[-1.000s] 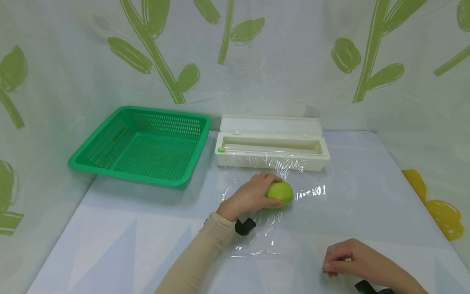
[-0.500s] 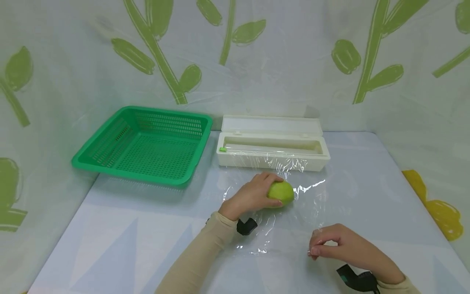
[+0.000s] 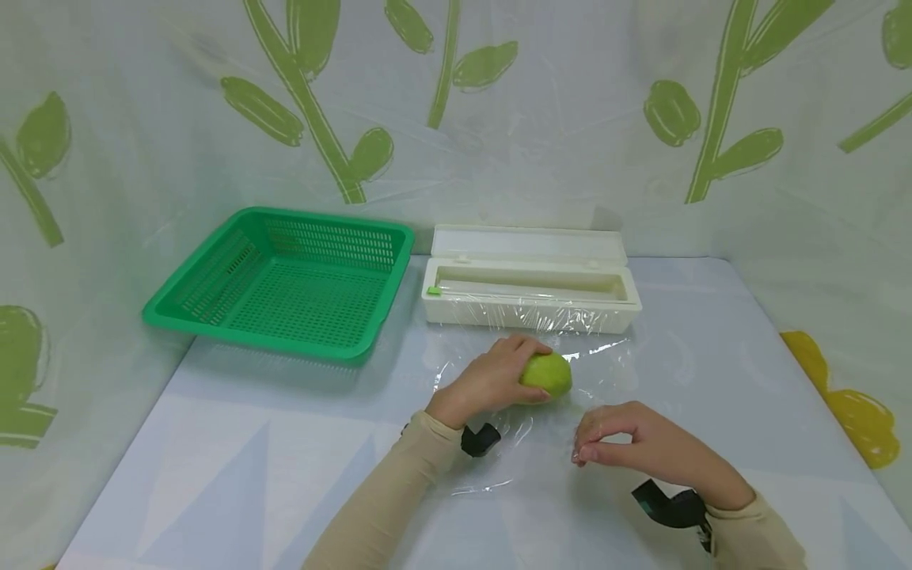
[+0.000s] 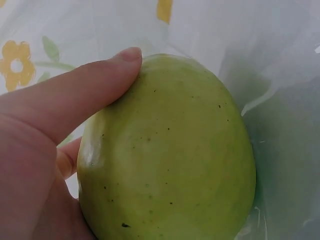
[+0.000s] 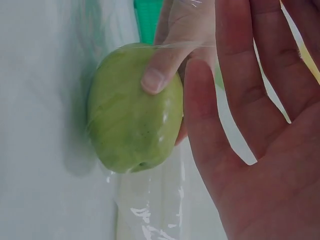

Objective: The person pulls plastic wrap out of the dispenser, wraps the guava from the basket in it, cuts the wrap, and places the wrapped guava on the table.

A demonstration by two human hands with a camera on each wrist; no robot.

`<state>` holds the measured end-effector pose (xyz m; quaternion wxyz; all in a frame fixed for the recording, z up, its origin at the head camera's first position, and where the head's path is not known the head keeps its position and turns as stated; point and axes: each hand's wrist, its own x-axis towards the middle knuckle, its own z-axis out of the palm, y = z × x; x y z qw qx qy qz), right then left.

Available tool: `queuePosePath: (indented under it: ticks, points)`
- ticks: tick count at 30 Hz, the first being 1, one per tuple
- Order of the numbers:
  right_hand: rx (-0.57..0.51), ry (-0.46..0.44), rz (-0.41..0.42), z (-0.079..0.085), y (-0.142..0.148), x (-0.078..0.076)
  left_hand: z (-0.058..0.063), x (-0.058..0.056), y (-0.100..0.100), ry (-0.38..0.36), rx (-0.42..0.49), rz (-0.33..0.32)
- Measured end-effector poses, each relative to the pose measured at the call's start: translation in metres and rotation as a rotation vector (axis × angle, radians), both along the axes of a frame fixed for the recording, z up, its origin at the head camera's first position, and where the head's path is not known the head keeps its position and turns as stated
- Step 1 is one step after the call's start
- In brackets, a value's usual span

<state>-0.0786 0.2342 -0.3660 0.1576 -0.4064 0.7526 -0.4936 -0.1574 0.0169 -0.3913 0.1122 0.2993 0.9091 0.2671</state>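
Note:
My left hand (image 3: 492, 376) grips a smooth yellow-green oval fruit (image 3: 551, 375) from its left side. In the left wrist view its thumb lies along the speckled skin of the fruit (image 4: 170, 145). Beneath and around it, clear cling film (image 3: 492, 467) spreads over the table, running back to the white dispenser box (image 3: 527, 313). My right hand (image 3: 641, 443) pinches the film's edge between thumb and fingertips, just to the near right of the fruit. In the right wrist view, the raised film edge (image 5: 135, 46) crosses in front of the fruit and the left hand.
Behind the fruit the dispenser's lid (image 3: 527, 243) stands raised, with a film roll (image 3: 520, 290) inside and a small green cutter piece (image 3: 433, 291) at its left end. A green perforated basket (image 3: 370, 332) sits at the back left, close to the patterned curtain (image 3: 534, 158).
My right hand has moved left and forward, drawing the film's right edge toward the fruit. The left hand keeps its grip on the fruit in nearly the same place.

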Motion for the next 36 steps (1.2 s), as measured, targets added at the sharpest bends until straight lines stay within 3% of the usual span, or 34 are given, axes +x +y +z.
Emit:
queuePosePath:
  ticks: [16,24,30,36]
  points:
    - [0.01,0.05,-0.081,0.002,-0.019,-0.02,0.0,0.002,0.0,0.082,-0.066,-0.004]
    - [0.012,0.054,-0.152,-0.001,-0.026,-0.031,0.003,0.001,-0.003,-0.008,-0.021,-0.035]
    - [0.003,0.057,-0.26,-0.006,-0.029,-0.036,0.0,-0.006,-0.007,-0.062,0.042,-0.068]
    - [-0.024,0.076,-0.305,-0.014,-0.033,-0.043,-0.002,-0.011,-0.008,-0.097,0.145,-0.045]
